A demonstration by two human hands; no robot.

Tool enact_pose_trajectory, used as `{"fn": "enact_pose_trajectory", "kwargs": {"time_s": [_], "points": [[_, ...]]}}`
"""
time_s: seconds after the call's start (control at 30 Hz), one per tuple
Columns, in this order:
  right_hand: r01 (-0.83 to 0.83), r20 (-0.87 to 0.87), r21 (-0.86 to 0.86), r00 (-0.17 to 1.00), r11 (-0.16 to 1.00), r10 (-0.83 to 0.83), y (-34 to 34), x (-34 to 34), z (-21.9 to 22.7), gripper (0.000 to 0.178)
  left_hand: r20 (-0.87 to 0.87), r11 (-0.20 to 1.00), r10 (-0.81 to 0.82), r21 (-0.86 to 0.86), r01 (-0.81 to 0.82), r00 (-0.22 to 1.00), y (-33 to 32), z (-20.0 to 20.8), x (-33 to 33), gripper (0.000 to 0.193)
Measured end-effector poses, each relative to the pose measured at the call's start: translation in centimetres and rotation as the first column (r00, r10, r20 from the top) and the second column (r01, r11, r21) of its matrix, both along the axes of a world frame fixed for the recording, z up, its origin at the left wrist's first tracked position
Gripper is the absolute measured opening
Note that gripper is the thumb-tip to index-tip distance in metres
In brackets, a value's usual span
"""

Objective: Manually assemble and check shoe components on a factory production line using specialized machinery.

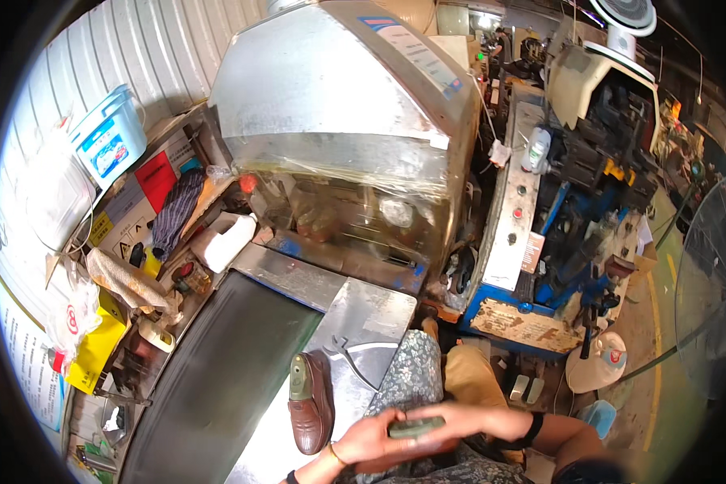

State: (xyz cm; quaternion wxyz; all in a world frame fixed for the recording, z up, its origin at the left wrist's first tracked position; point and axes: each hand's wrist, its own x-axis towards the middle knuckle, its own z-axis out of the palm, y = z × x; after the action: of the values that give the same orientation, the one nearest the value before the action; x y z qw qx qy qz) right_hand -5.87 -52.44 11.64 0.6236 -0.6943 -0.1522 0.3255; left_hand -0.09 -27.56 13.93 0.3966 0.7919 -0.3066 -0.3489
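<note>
Over my lap, my left hand (pixel 369 440) and my right hand (pixel 450 423) are closed around a brown shoe with a dark green shoe last (pixel 416 427) in its opening. My forearms and fingers hide much of that shoe. To the left, a brown leather shoe (pixel 308 419) lies on the metal tabletop (pixel 383 306), toe toward me, a green last inside it. Beyond this shoe rests a curved metal hand tool (pixel 355 363), which looks like pincers. Neither hand touches the tool.
A dark conveyor belt (pixel 226 379) runs left of the tabletop, leading to a metal hooded machine (pixel 331 105). A cluttered shelf (pixel 210 194) lines the left wall. At right stand a blue machine (pixel 500 323), a beige cap (pixel 595 363) and a large fan (pixel 710 274).
</note>
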Motion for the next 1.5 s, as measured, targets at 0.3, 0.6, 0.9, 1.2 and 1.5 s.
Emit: {"fn": "enact_pose_trajectory", "kwargs": {"time_s": [0.3,0.6,0.9,1.2,1.5], "points": [[0.776,-0.555,0.333,0.62,0.535,-0.554,1.5,9.4,-1.9,0.042,0.558,0.598,0.754,-0.365,-0.713,0.347,12.0,-7.0,2.4,0.055],[0.744,0.399,0.207,0.529,0.636,-0.749,7.4,33.4,-6.9,0.033,0.613,0.597,0.697,-0.208,-0.775,0.372,10.1,-8.8,4.9,0.063],[0.507,-0.25,0.437,0.862,0.743,-0.441,11.3,4.4,-0.9,0.085,-0.821,0.031,0.495,-0.312,-0.95,0.285,1.1,-2.0,1.9,0.043],[0.862,0.663,0.164,0.264,0.48,-0.701,-16.3,-0.7,12.4,0.07,-0.087,0.915,0.071,-0.39,-0.099,0.994,-3.4,-0.4,-1.2,0.047],[0.903,0.952,-0.089,-0.046,-0.42,-0.302,-38.1,-0.4,19.2,0.073,0.017,0.968,0.129,-0.217,-0.122,0.992,0.5,-6.0,-3.4,0.035]]}}
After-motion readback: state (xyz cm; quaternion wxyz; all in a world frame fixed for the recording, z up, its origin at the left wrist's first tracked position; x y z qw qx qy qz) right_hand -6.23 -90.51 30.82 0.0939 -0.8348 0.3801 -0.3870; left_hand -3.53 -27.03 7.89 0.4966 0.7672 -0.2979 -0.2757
